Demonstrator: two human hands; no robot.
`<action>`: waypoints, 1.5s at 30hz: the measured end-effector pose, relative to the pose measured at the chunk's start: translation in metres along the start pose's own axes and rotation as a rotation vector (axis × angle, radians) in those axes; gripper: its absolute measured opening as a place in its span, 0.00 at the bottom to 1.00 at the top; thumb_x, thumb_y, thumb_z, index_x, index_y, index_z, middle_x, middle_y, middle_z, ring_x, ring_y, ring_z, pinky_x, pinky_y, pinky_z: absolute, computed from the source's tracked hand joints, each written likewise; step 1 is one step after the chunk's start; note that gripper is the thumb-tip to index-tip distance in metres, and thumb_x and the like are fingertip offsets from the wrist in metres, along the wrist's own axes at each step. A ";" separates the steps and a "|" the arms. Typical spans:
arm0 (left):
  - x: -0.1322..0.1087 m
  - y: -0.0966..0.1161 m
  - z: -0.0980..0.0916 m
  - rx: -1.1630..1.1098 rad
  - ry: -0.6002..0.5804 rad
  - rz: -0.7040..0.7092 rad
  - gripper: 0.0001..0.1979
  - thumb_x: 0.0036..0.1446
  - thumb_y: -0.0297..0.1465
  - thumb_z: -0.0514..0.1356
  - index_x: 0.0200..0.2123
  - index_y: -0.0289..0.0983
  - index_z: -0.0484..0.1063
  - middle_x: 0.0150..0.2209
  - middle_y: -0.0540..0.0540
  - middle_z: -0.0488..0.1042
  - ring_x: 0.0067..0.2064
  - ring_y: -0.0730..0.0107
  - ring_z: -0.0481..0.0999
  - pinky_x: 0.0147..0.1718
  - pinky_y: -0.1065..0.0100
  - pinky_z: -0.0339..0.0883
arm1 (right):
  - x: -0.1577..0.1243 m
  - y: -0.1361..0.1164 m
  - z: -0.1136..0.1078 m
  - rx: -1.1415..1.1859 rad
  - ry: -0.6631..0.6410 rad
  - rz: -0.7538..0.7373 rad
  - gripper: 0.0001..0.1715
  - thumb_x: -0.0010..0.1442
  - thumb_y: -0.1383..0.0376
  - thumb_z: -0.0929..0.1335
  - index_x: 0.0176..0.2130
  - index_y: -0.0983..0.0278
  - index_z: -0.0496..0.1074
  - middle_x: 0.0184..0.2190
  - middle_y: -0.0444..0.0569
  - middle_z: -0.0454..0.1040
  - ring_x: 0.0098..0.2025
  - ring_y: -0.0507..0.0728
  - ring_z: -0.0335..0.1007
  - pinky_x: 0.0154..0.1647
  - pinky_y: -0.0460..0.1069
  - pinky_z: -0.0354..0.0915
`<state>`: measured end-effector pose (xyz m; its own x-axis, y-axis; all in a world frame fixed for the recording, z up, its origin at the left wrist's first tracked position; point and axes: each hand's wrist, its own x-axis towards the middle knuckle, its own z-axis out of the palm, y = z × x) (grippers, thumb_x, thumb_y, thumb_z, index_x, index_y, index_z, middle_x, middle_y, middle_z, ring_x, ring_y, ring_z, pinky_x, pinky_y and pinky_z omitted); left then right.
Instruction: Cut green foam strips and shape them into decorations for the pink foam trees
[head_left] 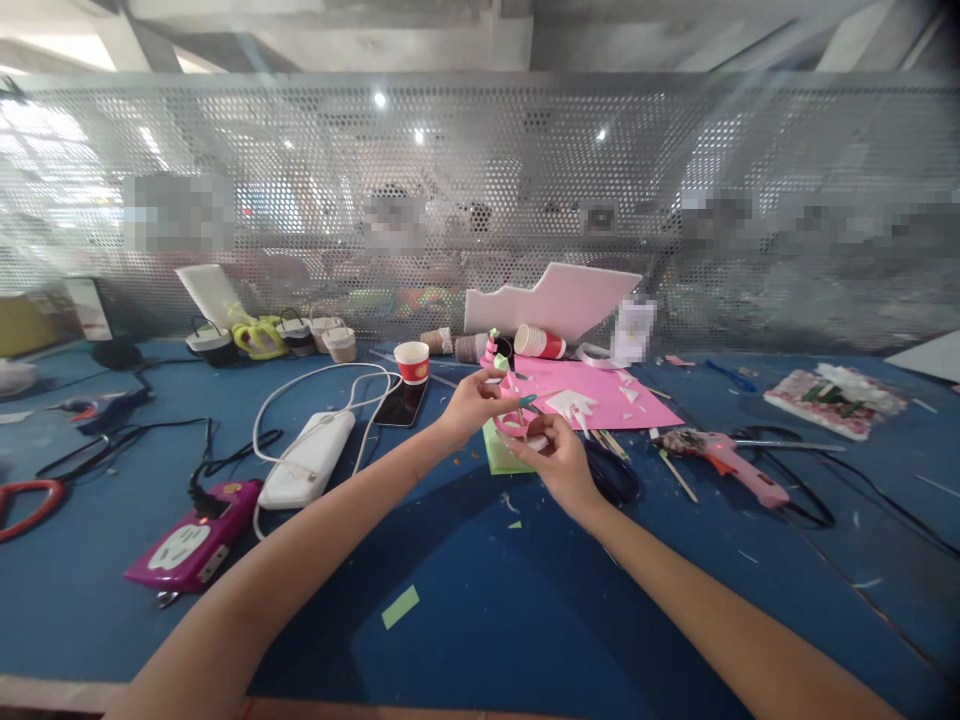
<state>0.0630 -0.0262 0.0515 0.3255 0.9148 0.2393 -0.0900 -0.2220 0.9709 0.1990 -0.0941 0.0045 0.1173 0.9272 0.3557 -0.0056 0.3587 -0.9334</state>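
Near the middle of the table, my left hand (pixel 471 408) and my right hand (pixel 562 465) meet around a small curled pink piece (pixel 514 428) that looks like paper or foam. Fingers of both hands are closed on it, the left at its upper side and the right at its lower right. A small teal item shows between the fingertips, too small to name. Under the hands lies a light green sheet (pixel 504 455). A pink sheet (pixel 637 400) with white cut scraps (pixel 574 405) spreads just behind my right hand.
A pink glue gun (pixel 731 465) lies at right. At left are a purple power strip (pixel 187 545), a white power bank (pixel 307 465) with cables and a phone (pixel 401 403). A red paper cup (pixel 412 364) and small baskets (pixel 339 344) stand behind, before a perforated metal screen (pixel 450 210).
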 end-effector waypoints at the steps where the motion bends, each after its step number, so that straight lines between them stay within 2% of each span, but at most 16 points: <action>1: 0.000 -0.001 0.000 -0.017 -0.005 -0.001 0.25 0.39 0.31 0.70 0.42 0.32 0.68 0.20 0.54 0.70 0.23 0.77 0.71 0.25 0.73 0.62 | 0.000 0.000 0.000 0.005 0.002 0.005 0.22 0.41 0.58 0.76 0.31 0.62 0.63 0.26 0.41 0.67 0.27 0.52 0.65 0.28 0.47 0.62; 4: 0.002 -0.007 -0.002 -0.083 -0.063 -0.026 0.27 0.40 0.32 0.70 0.45 0.32 0.67 0.25 0.50 0.74 0.26 0.74 0.75 0.29 0.71 0.65 | 0.000 -0.002 0.000 0.036 0.012 0.020 0.23 0.40 0.58 0.76 0.32 0.62 0.64 0.27 0.41 0.69 0.27 0.52 0.66 0.29 0.47 0.63; 8: 0.004 -0.009 -0.008 -0.192 -0.217 -0.081 0.30 0.39 0.33 0.71 0.46 0.33 0.67 0.33 0.43 0.77 0.34 0.67 0.78 0.36 0.66 0.68 | 0.003 -0.004 0.000 0.143 0.022 0.040 0.24 0.39 0.57 0.77 0.31 0.62 0.64 0.27 0.42 0.70 0.28 0.52 0.68 0.31 0.49 0.65; 14: 0.004 0.001 -0.020 -0.294 -0.428 -0.073 0.34 0.36 0.39 0.71 0.48 0.34 0.68 0.49 0.34 0.72 0.47 0.59 0.75 0.43 0.63 0.68 | 0.006 -0.007 -0.002 0.371 -0.115 0.177 0.29 0.37 0.56 0.77 0.35 0.61 0.64 0.30 0.45 0.76 0.34 0.58 0.75 0.41 0.56 0.69; 18: 0.004 -0.001 -0.023 -0.253 -0.532 -0.055 0.33 0.33 0.32 0.72 0.47 0.35 0.70 0.50 0.35 0.72 0.48 0.59 0.74 0.43 0.64 0.68 | 0.005 -0.014 -0.002 0.441 -0.181 0.231 0.30 0.37 0.53 0.77 0.36 0.61 0.65 0.31 0.47 0.78 0.35 0.62 0.77 0.44 0.60 0.69; 22: 0.003 -0.003 -0.018 -0.230 -0.491 -0.078 0.32 0.34 0.31 0.72 0.47 0.35 0.70 0.47 0.37 0.74 0.42 0.62 0.76 0.38 0.66 0.70 | 0.006 -0.018 0.000 0.444 -0.191 0.219 0.28 0.37 0.51 0.77 0.34 0.60 0.66 0.29 0.46 0.77 0.35 0.62 0.77 0.45 0.61 0.69; 25: 0.002 -0.002 -0.015 -0.243 -0.474 -0.102 0.33 0.34 0.31 0.72 0.48 0.35 0.70 0.47 0.37 0.74 0.42 0.61 0.77 0.39 0.65 0.71 | 0.007 -0.017 -0.001 0.458 -0.192 0.214 0.28 0.37 0.49 0.76 0.34 0.60 0.67 0.28 0.46 0.77 0.36 0.62 0.77 0.44 0.60 0.69; 30: -0.002 0.001 -0.017 -0.348 -0.564 -0.084 0.36 0.34 0.35 0.72 0.50 0.35 0.69 0.51 0.34 0.71 0.47 0.59 0.75 0.43 0.64 0.69 | 0.006 -0.021 -0.003 0.497 -0.264 0.249 0.31 0.35 0.47 0.76 0.35 0.61 0.67 0.31 0.48 0.78 0.39 0.63 0.76 0.45 0.58 0.69; 33: -0.004 0.003 -0.019 -0.341 -0.585 -0.107 0.37 0.36 0.35 0.71 0.52 0.36 0.68 0.51 0.34 0.72 0.46 0.59 0.75 0.39 0.66 0.70 | 0.004 -0.023 -0.003 0.471 -0.302 0.264 0.31 0.35 0.49 0.77 0.36 0.60 0.68 0.32 0.48 0.78 0.39 0.63 0.76 0.44 0.58 0.70; 39: -0.005 0.002 -0.014 -0.235 -0.507 -0.095 0.30 0.36 0.31 0.71 0.47 0.34 0.73 0.43 0.37 0.77 0.37 0.64 0.77 0.30 0.72 0.69 | 0.002 -0.016 -0.003 0.471 -0.359 0.259 0.34 0.37 0.53 0.77 0.43 0.59 0.66 0.34 0.50 0.78 0.44 0.65 0.74 0.43 0.59 0.70; 45: -0.007 -0.002 -0.007 -0.207 -0.408 -0.120 0.27 0.37 0.35 0.71 0.44 0.34 0.75 0.35 0.40 0.78 0.29 0.72 0.75 0.23 0.75 0.64 | 0.002 -0.009 -0.002 0.498 -0.363 0.235 0.32 0.38 0.57 0.77 0.43 0.59 0.67 0.35 0.48 0.78 0.43 0.63 0.75 0.48 0.61 0.67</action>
<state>0.0543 -0.0295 0.0480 0.6844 0.7134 0.1503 -0.2018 -0.0127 0.9793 0.2009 -0.0959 0.0140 -0.2854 0.9328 0.2201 -0.4593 0.0685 -0.8857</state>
